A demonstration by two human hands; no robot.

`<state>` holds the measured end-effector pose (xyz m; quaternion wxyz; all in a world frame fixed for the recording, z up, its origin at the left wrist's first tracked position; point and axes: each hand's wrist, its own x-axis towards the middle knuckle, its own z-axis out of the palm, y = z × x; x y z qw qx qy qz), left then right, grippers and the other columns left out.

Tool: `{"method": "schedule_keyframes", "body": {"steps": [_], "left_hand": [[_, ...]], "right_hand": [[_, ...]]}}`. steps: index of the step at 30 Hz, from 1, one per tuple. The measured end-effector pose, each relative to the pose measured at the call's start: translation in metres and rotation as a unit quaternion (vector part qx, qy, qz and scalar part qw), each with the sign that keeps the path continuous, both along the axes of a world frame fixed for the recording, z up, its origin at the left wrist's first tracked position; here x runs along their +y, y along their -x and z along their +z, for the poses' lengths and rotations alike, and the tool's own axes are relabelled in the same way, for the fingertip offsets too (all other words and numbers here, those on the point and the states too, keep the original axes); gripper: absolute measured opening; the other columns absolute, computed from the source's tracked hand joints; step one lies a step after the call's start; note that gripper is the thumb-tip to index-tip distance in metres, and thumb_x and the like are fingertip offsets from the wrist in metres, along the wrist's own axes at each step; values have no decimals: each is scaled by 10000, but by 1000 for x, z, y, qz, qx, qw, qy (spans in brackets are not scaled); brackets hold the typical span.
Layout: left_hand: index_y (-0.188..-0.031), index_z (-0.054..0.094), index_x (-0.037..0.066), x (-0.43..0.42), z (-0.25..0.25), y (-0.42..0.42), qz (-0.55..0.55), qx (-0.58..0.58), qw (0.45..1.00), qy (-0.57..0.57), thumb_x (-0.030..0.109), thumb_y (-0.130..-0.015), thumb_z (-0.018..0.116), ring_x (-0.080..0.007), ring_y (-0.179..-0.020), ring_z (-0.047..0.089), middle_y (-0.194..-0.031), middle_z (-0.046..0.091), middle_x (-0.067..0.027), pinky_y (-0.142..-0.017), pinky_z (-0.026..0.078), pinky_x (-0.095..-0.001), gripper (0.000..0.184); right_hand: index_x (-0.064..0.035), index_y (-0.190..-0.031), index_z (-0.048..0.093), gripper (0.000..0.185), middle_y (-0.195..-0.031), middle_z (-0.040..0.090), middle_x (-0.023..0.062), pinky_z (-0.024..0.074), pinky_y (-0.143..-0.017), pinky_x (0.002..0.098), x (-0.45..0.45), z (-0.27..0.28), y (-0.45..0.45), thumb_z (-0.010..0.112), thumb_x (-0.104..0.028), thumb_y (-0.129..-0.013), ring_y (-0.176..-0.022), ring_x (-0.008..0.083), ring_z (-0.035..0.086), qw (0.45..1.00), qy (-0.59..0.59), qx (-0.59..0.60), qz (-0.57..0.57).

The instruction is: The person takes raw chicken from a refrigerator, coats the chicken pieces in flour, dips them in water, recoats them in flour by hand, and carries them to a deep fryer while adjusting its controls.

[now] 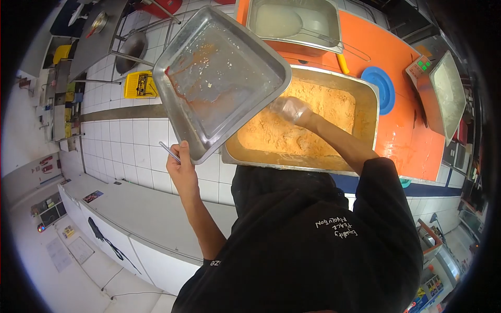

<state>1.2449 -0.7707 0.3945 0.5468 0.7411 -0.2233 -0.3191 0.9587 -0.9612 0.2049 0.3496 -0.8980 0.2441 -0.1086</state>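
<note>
My left hand (pixel 181 159) grips the near corner of a large metal tray (pixel 219 78), which is held tilted. The tray bears reddish liquid streaks and pale crumbs. A thin metal handle (pixel 169 151) sticks out by my left fingers; its kind cannot be made out. My right hand (pixel 293 110), in a clear plastic glove, is over a deep metal tub (pixel 368 122) of orange-yellow breading flour (pixel 318 99). Its fingers are blurred near the tray's right edge, so whether they touch the tray or the flour is unclear.
On the orange table (pixel 365 41) are a metal pan (pixel 292 43) of cloudy liquid with a wire strainer (pixel 334 41), a blue plastic lid or bowl (pixel 380 88) and a digital scale (pixel 420 67) with a metal container. A yellow basket (pixel 140 85) is beyond the tray. A white counter (pixel 151 219) is at lower left.
</note>
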Motion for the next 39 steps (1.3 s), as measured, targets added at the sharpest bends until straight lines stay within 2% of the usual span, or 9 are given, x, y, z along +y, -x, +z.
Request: {"method": "schedule_keyframes", "body": {"steps": [3,5,7,10,12,21,31,33,39], "left_hand": [[-756,468,129,-1,-1,0,9,2,1000,3,302,-1019,657,-17,-594,263,-669,365,95,-530,191,-230,368],[-759,469,127,0,-1,1,15,2,1000,-1,303,-1019,659,-17,-595,263,-671,367,95,-531,191,-230,367],[-829,535,112,3,1,-1,2,4,999,-33,295,-1029,636,-25,-683,415,-770,526,50,-607,336,-204,289],[-754,451,135,0,1,11,39,-15,999,-22,290,-1032,638,-21,-592,263,-664,368,89,-527,194,-232,369],[-749,444,137,0,3,21,53,-13,998,-25,287,-1034,632,-22,-590,262,-659,358,88,-524,196,-234,373],[-725,411,150,5,2,22,48,-19,998,-39,266,-1036,627,-26,-573,264,-641,334,86,-510,201,-240,396],[-743,425,134,25,17,41,62,-19,997,-30,278,-1041,623,-22,-600,276,-670,349,90,-531,209,-236,386],[-747,429,133,38,19,46,70,-41,996,-41,282,-1042,623,-23,-604,275,-670,349,89,-533,208,-236,383],[-756,437,125,80,32,56,116,-70,989,-64,288,-1042,627,-30,-619,279,-672,346,84,-544,209,-239,380]], "right_hand": [[-41,-1123,680,229,-1073,721,102,548,-870,360,-7,31,8,511,-170,-1038,-971,275,681,988,-13,-137,-69],[-16,-1052,719,179,-1051,735,63,556,-824,317,-9,30,18,555,-57,-994,-945,186,699,861,-370,-249,-244],[32,-1053,697,159,-1001,729,99,579,-793,300,-27,-42,56,585,-51,-977,-900,174,711,893,-323,-198,-244],[72,-1048,650,143,-900,684,74,626,-758,307,-39,82,51,608,-23,-950,-886,208,728,863,-360,23,-353],[46,-1188,643,273,-962,696,115,595,-774,286,-43,72,70,604,-53,-936,-799,137,675,795,-469,-177,-343],[37,-1227,616,301,-1072,690,96,592,-815,273,-102,146,63,588,-55,-941,-853,143,690,739,-511,-303,-318],[-30,-936,753,206,-851,737,49,522,-725,275,-298,64,1,695,-225,-901,-841,117,679,867,-267,-245,-342],[-49,-913,755,165,-830,722,69,540,-692,279,-342,4,1,687,-200,-916,-761,115,665,952,-83,-70,-286],[-34,-901,762,123,-871,758,116,533,-643,323,-326,-12,-25,700,-125,-846,-723,199,697,963,139,86,-212]]}}
